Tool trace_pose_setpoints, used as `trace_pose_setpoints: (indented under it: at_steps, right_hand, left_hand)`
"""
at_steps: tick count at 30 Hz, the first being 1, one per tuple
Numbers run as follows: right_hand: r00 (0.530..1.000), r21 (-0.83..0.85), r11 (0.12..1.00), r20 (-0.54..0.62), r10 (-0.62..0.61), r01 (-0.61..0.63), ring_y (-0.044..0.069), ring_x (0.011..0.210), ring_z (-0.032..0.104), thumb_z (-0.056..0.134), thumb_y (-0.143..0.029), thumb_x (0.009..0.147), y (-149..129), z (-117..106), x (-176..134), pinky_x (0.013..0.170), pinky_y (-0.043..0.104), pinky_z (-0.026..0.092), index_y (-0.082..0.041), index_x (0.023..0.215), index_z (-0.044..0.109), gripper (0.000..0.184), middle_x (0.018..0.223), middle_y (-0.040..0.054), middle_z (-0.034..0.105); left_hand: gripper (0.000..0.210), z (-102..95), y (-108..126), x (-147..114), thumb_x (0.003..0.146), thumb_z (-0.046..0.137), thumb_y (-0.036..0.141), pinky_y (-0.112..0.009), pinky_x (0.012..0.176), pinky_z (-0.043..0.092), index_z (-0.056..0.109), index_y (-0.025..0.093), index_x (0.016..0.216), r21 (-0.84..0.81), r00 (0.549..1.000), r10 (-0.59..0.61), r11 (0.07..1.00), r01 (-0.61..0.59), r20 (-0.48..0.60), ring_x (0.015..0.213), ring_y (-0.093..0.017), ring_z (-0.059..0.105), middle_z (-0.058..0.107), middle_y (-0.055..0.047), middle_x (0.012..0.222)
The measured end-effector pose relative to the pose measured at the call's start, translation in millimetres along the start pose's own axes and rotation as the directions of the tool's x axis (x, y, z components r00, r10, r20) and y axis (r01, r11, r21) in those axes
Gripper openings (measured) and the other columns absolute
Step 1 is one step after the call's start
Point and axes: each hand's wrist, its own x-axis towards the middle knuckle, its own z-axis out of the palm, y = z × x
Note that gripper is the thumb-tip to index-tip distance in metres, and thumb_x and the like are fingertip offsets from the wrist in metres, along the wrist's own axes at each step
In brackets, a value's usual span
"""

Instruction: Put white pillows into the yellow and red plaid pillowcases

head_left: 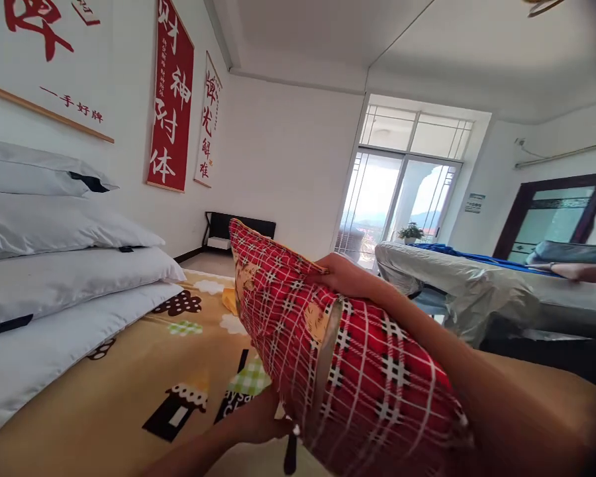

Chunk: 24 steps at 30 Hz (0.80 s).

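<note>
A red plaid pillow (pixel 377 358) with white and black lines is held tilted over the bed, with a pale slit visible across its cover. My right hand (pixel 345 275) grips its upper edge, fingers closed on the fabric. From below, my left hand (pixel 263 414) is closed at the lower edge, its fingertips partly hidden behind the cover. Beneath the pillow lies a yellow-brown bed sheet (pixel 119 391) with house and cloud prints.
Several white pillows (pixel 79 291) are stacked along the left. To the right stands a plastic-covered table (pixel 442 268) bearing blue cloth (pixel 457 252), where another person's hand (pixel 571 270) rests. A black-framed bench (pixel 243 224) is by the far wall, left of a glass door (pixel 377 192).
</note>
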Motion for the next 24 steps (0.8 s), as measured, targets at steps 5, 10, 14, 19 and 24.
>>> trace_pose_setpoints:
  at_steps: [5, 10, 14, 19, 24]
  right_hand:
    - [0.981, -0.611, 0.772, -0.033, 0.193, -0.172, 0.012, 0.06, 0.057, 0.058, -0.038, 0.084, 12, -85, -93, 0.067, 0.029, 0.041, -0.018, 0.072, 0.071, 0.026, 0.065, 0.0011, 0.065]
    - [0.864, -0.81, 0.474, -0.078, 0.497, -0.345, 0.015, 0.063, 0.059, 0.059, -0.019, 0.082, 70, -71, -176, 0.064, 0.029, 0.038, -0.019, 0.071, 0.071, 0.016, 0.075, 0.0068, 0.068]
    - [0.879, -0.842, 0.463, -0.027, 0.475, -0.276, 0.013, 0.068, 0.059, 0.054, -0.01, 0.083, 80, -42, -180, 0.067, 0.029, 0.037, -0.016, 0.07, 0.07, 0.022, 0.085, 0.0096, 0.067]
    - [0.942, -0.86, 0.426, -0.162, 0.295, -0.281, 0.018, 0.08, 0.062, 0.05, -0.014, 0.086, 54, -53, -155, 0.077, 0.034, 0.04, -0.022, 0.088, 0.073, 0.024, 0.101, 0.0055, 0.069]
    - [0.908, -0.84, 0.396, -0.241, 0.342, -0.372, 0.023, 0.086, 0.065, 0.038, -0.022, 0.093, 21, -49, -154, 0.084, 0.039, 0.04, -0.021, 0.102, 0.07, 0.033, 0.094, 0.0077, 0.072]
  left_hand:
    - [0.03, -32.7, 50, -1, 0.087, 0.049, 0.037, -0.033, 0.088, 0.047, 0.065, 0.024, 0.109, 0.074, 0.995, 0.093, 0.993, -0.091, -0.024, 0.097, -0.023, 0.062, 0.067, -0.008, 0.113]
    - [0.04, -94.6, 26, -30, 0.088, 0.044, 0.052, -0.032, 0.083, 0.049, 0.067, 0.019, 0.088, -0.011, 0.925, 0.023, 1.0, -0.029, -0.378, 0.094, -0.023, 0.062, 0.069, -0.008, 0.099]
    - [0.054, -113.8, -35, -30, 0.075, 0.056, 0.063, -0.033, 0.073, 0.052, 0.061, 0.016, 0.101, -0.2, 0.885, -0.239, 0.965, 0.171, -0.399, 0.096, -0.027, 0.062, 0.067, -0.013, 0.106]
    - [0.084, -98.0, -69, 3, 0.069, 0.06, 0.068, -0.037, 0.089, 0.049, 0.042, 0.015, 0.132, -0.416, 0.851, -0.381, 0.883, 0.219, -0.361, 0.122, -0.031, 0.053, 0.047, -0.023, 0.139]
    - [0.073, -59.2, -50, 62, 0.069, 0.056, 0.07, -0.039, 0.099, 0.042, 0.055, 0.016, 0.117, -0.485, 0.736, -0.285, 0.872, -0.067, -0.614, 0.118, -0.03, 0.055, 0.059, -0.017, 0.128]
